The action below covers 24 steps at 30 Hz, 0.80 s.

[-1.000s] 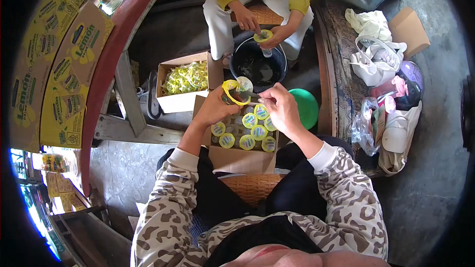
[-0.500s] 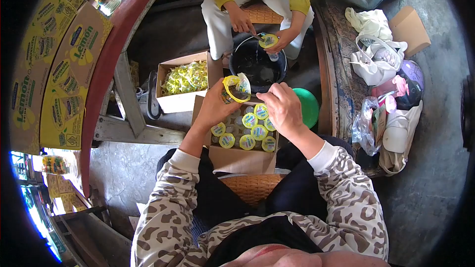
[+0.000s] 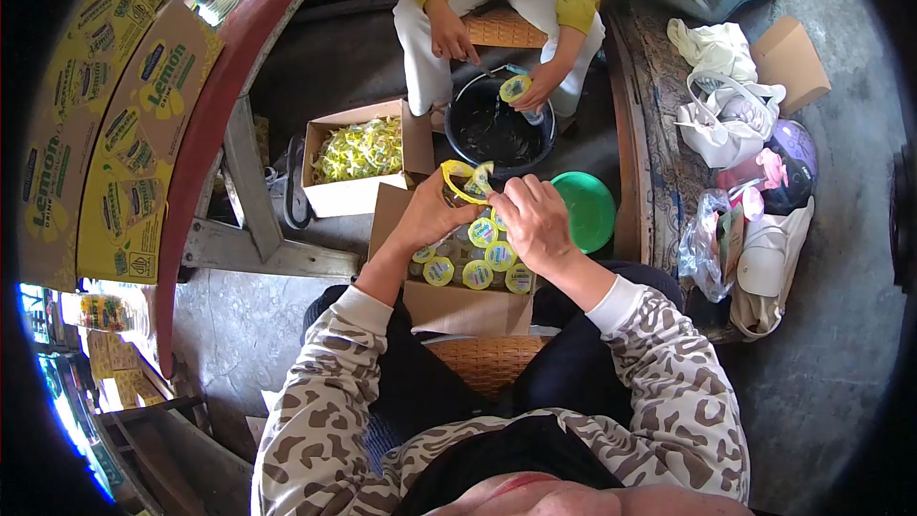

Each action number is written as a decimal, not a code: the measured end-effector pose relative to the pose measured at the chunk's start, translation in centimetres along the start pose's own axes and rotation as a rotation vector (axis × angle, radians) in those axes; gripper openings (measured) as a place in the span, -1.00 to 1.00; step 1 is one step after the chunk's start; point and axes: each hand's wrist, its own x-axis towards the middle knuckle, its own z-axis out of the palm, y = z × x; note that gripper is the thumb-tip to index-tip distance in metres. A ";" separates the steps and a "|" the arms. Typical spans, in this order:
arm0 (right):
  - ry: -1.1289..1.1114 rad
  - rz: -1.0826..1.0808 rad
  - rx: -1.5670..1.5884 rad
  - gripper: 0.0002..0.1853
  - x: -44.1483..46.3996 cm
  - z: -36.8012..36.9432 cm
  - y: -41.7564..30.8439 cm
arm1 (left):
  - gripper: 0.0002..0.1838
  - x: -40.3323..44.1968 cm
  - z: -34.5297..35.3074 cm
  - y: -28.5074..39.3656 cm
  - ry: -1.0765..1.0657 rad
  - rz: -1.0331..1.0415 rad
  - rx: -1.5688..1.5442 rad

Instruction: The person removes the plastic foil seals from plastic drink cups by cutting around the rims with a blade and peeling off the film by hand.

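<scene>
My left hand point(image 3: 441, 210) is wrapped round an opened plastic drink cup point(image 3: 459, 168) with a yellow rim, tilted above the box. The cup's printed lid point(image 3: 480, 179) is peeled up and folded at the right side of the rim. Fingers of my right hand point(image 3: 531, 220) are closed in a pinch against that lid, their tips partly hidden. Below both hands, an open cardboard box point(image 3: 468, 311) holds several cups with yellow-rimmed lemon lids point(image 3: 500, 255) and others whose tops look clear.
Across from me, a person's hand point(image 3: 542, 86) holds a lidded cup point(image 3: 515, 89) over a black bucket point(image 3: 499, 134). A box of yellow strips point(image 3: 358, 150) stands left, a green basin point(image 3: 584, 212) right. Bags point(image 3: 726, 115) lie on the right bench; lemon-drink cartons point(image 3: 124, 143) stand left.
My right hand has moved left and down to the cup's lid. The lid is now folded over more narrowly. The other person's cup has shifted slightly left and down.
</scene>
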 end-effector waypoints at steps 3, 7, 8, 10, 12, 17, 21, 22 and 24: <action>0.022 0.033 0.054 -0.83 -0.2 0.5 0.2 | -0.44 -0.1 -0.3 0.5 -0.021 -0.012 0.031; 0.025 0.061 0.072 -0.81 0.1 0.0 0.8 | -0.45 0.1 -1.0 1.8 -0.017 -0.043 0.117; 0.024 0.061 0.071 -0.81 0.1 -0.1 0.7 | -0.45 0.1 -0.9 1.9 0.003 -0.064 0.108; 0.042 0.012 0.031 -0.81 0.0 -0.3 0.5 | -0.46 0.0 -1.0 1.9 -0.038 -0.094 0.047; 0.009 0.002 0.013 -0.82 -0.2 -0.4 0.3 | -0.46 -0.1 -0.9 1.3 -0.081 -0.126 -0.012; 0.013 0.209 0.256 -0.83 -0.2 0.8 0.5 | -0.45 -0.3 -1.2 1.5 -0.087 -0.097 0.063; 0.035 0.251 0.296 -0.83 0.0 0.0 1.0 | -0.49 -0.3 -1.6 2.3 -0.055 -0.127 0.088; 0.045 0.146 0.210 -0.81 0.1 -0.4 1.0 | -0.49 -0.3 -1.6 2.3 -0.055 -0.127 0.087; 0.028 0.065 0.119 -0.77 -0.1 -0.5 0.8 | -0.51 -0.5 -1.5 2.3 -0.106 -0.160 -0.034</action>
